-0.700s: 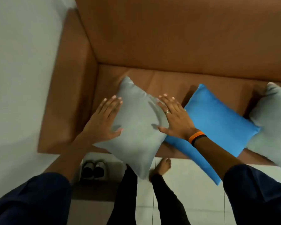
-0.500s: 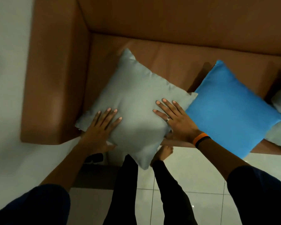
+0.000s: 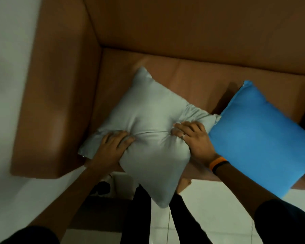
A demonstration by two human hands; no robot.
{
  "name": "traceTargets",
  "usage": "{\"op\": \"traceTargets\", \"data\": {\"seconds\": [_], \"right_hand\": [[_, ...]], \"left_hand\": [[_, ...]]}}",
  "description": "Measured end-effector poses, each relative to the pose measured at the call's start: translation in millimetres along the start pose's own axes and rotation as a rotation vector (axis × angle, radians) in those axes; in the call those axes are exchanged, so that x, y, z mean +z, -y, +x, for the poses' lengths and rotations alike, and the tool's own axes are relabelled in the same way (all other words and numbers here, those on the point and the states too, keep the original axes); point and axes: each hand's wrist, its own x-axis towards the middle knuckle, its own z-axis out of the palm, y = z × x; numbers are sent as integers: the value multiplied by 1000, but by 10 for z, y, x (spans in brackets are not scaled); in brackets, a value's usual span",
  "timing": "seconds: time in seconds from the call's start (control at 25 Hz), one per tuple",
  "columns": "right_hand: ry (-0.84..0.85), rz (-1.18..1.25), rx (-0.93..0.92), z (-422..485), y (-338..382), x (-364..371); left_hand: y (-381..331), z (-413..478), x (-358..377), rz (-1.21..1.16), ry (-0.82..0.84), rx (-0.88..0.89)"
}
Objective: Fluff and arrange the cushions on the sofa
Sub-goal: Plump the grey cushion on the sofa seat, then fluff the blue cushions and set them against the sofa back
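Bare seat (image 3: 192, 74) behind grey cushion (image 3: 153, 120) free; armrest (image 3: 55, 103) blocks left, blue cushion (image 3: 264, 138) touching right.

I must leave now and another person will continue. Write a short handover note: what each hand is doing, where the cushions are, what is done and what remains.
Left hand: fingers dug into the grey cushion, squeezing its left side.
Right hand: gripping the same cushion's right side; the fabric is bunched into a crease between the hands.
Grey cushion: on the sofa seat near the armrest, turned cornerwise, its lower corner hanging past the front edge.
Blue cushion: on the seat to the right, its corner touching the grey one, also overhanging the front.
Done: fluffing of the grey cushion is under way.
Left: finish it, fluff the blue one, set both against the backrest.
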Motion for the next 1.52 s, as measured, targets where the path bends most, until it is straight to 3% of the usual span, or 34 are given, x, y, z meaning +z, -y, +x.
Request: {"op": "traceTargets", "data": {"seconds": [0.16, 0.28, 0.48, 0.64, 0.76, 0.84, 0.96, 1.08, 1.16, 1.4, 1.52], "right_hand": [[4, 134, 79, 303, 56, -956], [24, 94, 151, 676, 61, -1670], [174, 206, 406, 1503, -429, -2449], [91, 669, 430, 2026, -621, -2411], [-52, 493, 419, 2257, -681, -2215], [-62, 437, 462, 2316, -717, -2161], [-78, 408, 473, 2226, -718, -2105], [-164, 367, 431, 1852, -659, -2069], [-130, 311, 397, 1396, -711, -2016], [108, 157, 406, -895, -1371, -1530], [227, 139, 426, -2037, -1865, -1312]], "left_hand": [[99, 329, -948, -231, -17, -203], [373, 744, -1653, -333, 6, -365], [884, 1621, -2390, -560, -174, -379], [1250, 2134, -2357, -631, -219, -472], [1385, 2301, -2301, -637, -257, -449], [1386, 2354, -2270, -608, -290, -410], [1238, 2327, -2193, -398, -390, -417], [823, 2175, -2097, -159, -492, -270], [373, 2100, -1942, -114, -466, -139], [-1345, 1810, -808, -99, -87, 199], [-2086, 1779, -167, -92, 44, 247]]}}
